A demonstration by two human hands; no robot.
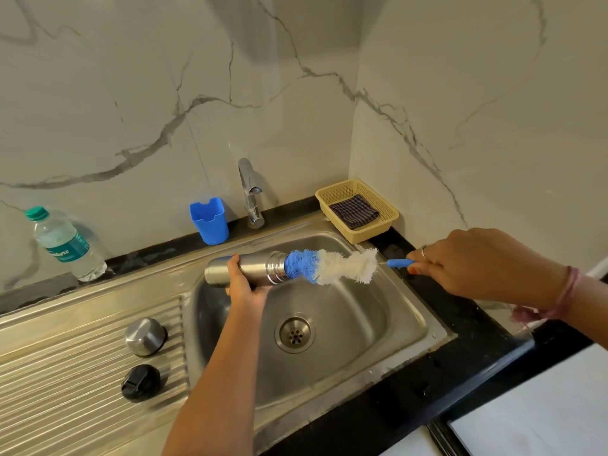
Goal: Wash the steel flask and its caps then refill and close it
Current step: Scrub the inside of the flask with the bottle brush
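Holding flask [253, 268] sideways, brush [332, 266] tip hidden inside, handle mostly covered.

Steel flask [250, 269] horizontal over sink, steel cap [145, 336], black cap [140, 382] on drainboard

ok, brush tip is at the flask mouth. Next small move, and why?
Probably push the bottle brush deeper: the right hand grips its handle, the left hand holds the flask sideways over the sink, and most bristles are outside the mouth.
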